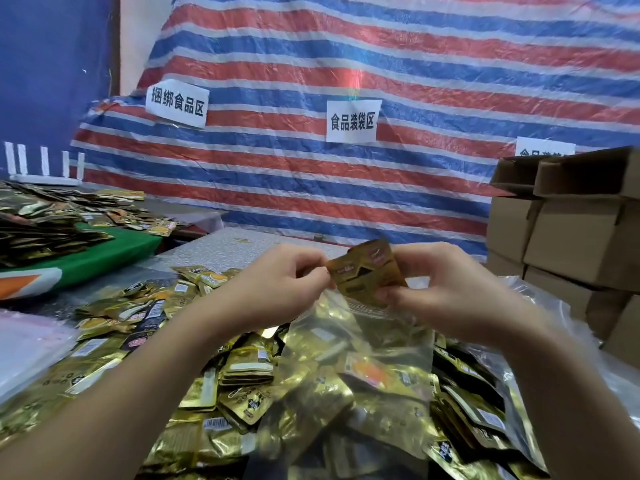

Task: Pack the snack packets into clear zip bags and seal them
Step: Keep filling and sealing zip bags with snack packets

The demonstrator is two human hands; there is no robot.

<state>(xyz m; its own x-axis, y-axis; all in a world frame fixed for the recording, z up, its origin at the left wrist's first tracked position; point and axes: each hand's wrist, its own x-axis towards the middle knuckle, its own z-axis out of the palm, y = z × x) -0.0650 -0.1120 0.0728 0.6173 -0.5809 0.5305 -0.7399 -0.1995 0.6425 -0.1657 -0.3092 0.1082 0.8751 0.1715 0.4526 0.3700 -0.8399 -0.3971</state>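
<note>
A clear zip bag (360, 362) hangs in front of me over the table, with several gold snack packets showing through it. A gold packet (365, 271) stands half in its mouth. My left hand (277, 285) pinches the left edge of the bag's mouth beside the packet. My right hand (446, 289) grips the packet's lower right corner together with the bag's rim. A heap of loose gold and black snack packets (207, 386) covers the table under both forearms.
Stacked cardboard boxes (571, 244) stand at the right. A stack of flat clear bags (27, 348) lies at the left edge. More packets lie on a green board (114, 251) at far left. A striped tarp (346, 174) with paper labels hangs behind.
</note>
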